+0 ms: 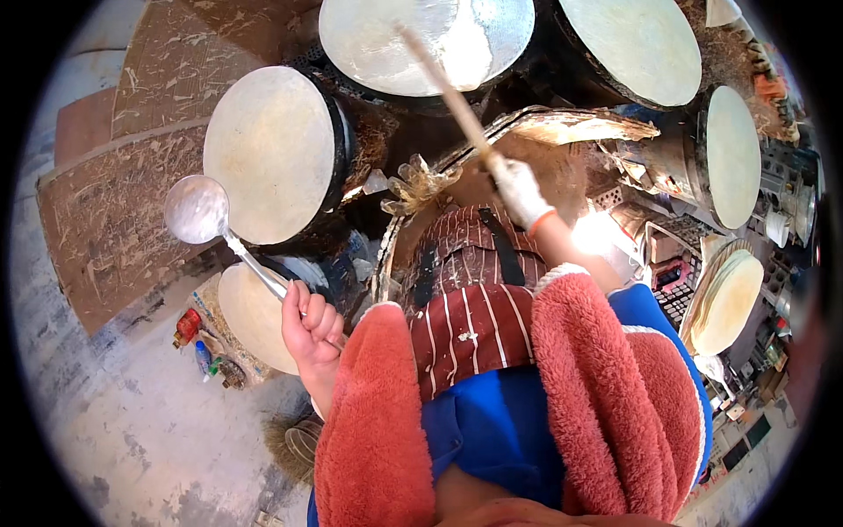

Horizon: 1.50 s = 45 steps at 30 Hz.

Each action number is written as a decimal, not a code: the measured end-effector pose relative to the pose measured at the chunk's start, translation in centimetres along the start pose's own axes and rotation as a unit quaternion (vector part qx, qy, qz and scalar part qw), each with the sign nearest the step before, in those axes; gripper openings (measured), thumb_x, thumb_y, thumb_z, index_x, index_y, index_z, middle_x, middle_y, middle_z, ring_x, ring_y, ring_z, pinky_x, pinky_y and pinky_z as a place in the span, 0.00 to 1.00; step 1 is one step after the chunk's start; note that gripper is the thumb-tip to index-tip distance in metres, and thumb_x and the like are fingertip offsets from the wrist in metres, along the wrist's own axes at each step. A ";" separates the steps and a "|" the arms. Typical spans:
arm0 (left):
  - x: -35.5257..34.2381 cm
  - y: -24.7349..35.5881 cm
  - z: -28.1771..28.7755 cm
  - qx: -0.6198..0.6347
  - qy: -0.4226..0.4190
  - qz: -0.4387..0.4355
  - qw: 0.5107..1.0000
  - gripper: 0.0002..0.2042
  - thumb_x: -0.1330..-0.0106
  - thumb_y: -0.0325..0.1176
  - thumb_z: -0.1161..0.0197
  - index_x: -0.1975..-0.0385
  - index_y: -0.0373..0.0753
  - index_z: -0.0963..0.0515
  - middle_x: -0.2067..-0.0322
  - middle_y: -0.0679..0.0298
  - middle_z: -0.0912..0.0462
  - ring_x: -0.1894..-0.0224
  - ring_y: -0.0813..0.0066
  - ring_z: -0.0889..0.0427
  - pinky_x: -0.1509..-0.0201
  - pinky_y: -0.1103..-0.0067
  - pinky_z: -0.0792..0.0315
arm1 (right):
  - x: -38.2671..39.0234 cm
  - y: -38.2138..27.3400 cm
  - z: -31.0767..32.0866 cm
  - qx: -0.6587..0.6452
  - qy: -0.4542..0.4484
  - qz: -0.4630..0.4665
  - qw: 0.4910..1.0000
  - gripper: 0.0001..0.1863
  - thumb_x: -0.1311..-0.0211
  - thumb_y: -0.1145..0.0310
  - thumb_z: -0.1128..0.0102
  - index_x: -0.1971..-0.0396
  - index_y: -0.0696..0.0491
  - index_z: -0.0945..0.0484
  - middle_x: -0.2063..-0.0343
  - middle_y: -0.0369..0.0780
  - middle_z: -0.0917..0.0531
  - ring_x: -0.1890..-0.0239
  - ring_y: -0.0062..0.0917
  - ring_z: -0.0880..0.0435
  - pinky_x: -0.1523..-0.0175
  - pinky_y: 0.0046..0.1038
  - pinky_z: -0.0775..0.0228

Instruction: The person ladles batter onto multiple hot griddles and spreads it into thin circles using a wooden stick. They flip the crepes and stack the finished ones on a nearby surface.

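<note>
My bare left hand (311, 327) is wrapped around the handle of a metal ladle (198, 211), whose round bowl is raised beside the left griddle (268, 154). In a white glove with an orange band at the wrist, my right hand (522, 193) grips a long wooden stick (448, 92). The stick reaches forward over the far griddle (369, 44), its tip blurred. A pale layer with a wet, shiny white patch covers that griddle. Matt pale rounds top the left griddle, the far right griddle (637, 44) and the right one (733, 158).
A stack of thin pale rounds (727, 303) lies on a tray at right, near a perforated plastic crate (672, 290). Worn brown boards (132, 211) lie at left. Another pale round (255, 316) is low on the left. Small bottles (204, 358) and a brush (285, 448) are on the floor.
</note>
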State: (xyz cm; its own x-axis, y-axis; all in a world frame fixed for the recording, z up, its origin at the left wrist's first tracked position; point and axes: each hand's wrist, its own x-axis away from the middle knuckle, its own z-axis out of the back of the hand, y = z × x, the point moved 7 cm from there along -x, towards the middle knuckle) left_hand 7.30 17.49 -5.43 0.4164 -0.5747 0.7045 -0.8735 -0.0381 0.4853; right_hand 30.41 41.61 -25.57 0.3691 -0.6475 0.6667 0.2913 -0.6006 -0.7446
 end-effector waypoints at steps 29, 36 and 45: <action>-2.4 -10.1 -13.0 -0.015 0.011 0.010 1.000 0.17 0.28 0.42 0.62 0.81 0.47 0.42 0.93 0.75 0.51 0.94 0.85 0.54 0.93 0.83 0.51 | -6.1 -9.1 21.3 0.188 -0.064 0.038 0.979 0.26 0.39 0.48 0.54 0.71 0.59 0.20 0.87 0.34 0.26 0.86 0.16 0.32 0.81 0.22 0.43; 0.1 -11.3 -15.5 0.004 0.032 -0.022 0.999 0.17 0.28 0.42 0.62 0.81 0.46 0.42 0.93 0.75 0.51 0.94 0.84 0.54 0.93 0.83 0.50 | -13.3 -19.8 15.2 0.273 0.072 0.122 0.952 0.32 0.40 0.45 0.64 0.70 0.62 0.22 0.71 0.57 0.22 0.61 0.52 0.23 0.54 0.41 0.33; -2.9 -9.7 -14.0 -0.026 0.052 -0.009 0.998 0.17 0.28 0.43 0.61 0.82 0.47 0.42 0.94 0.76 0.50 0.95 0.86 0.54 0.93 0.84 0.51 | -8.3 -13.5 19.3 0.250 0.139 0.109 0.952 0.29 0.38 0.46 0.63 0.67 0.58 0.22 0.67 0.54 0.21 0.60 0.48 0.23 0.54 0.39 0.32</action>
State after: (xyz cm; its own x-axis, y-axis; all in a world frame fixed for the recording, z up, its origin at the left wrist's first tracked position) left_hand 18.08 30.91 -4.91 0.4586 -0.4862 0.7438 -0.8524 -0.0042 0.5228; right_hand 40.41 64.13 -21.66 0.2410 -0.8726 0.4249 0.6435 -0.1840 -0.7430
